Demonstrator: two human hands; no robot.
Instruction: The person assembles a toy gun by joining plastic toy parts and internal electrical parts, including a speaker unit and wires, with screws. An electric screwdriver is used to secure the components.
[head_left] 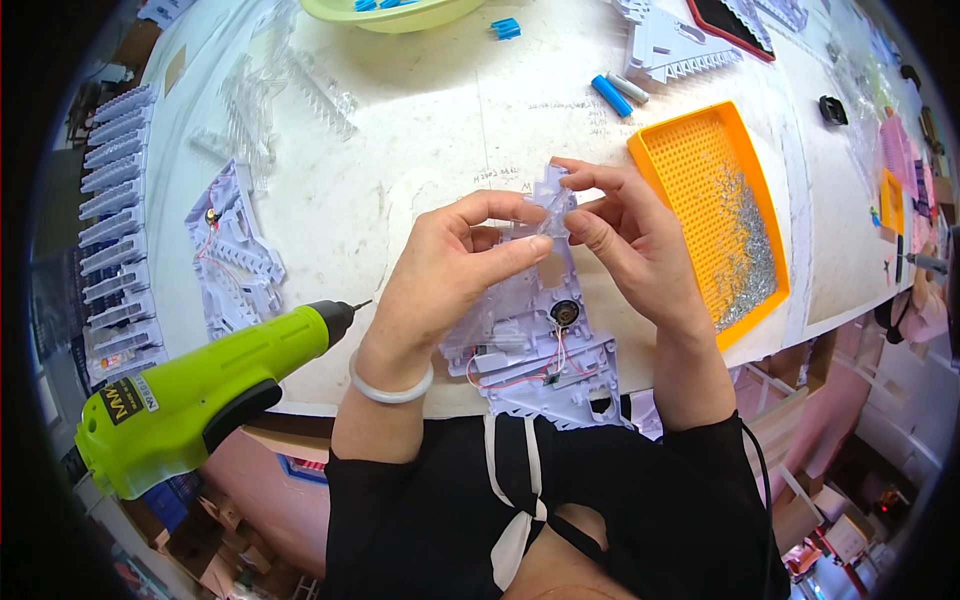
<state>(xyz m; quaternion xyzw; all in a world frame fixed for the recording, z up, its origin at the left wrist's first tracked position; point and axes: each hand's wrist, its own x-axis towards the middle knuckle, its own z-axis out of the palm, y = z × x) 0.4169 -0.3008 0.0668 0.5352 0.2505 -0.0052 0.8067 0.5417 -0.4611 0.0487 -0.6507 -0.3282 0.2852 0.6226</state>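
A pale lilac plastic casing half [590,375] lies in front of me, with a round black speaker [565,314], thin red and white wires and a small circuit board inside. Over its upper left part lies a clear plastic piece [500,290], partly hidden by my fingers. My left hand [430,265] comes in from the left, thumb and index finger pinching the clear piece near the casing's narrow end. From the other side my right hand [640,240] grips that narrow end, its index finger at the tip and its thumb lower down.
A green electric screwdriver [200,395] hangs at my left, its bit near my left wrist. Another wired casing half [230,250] and clear toothed pieces [270,100] lie left. An orange tray [690,235] holds many screws [745,250]. Blue and grey cylinders [612,95] lie beyond.
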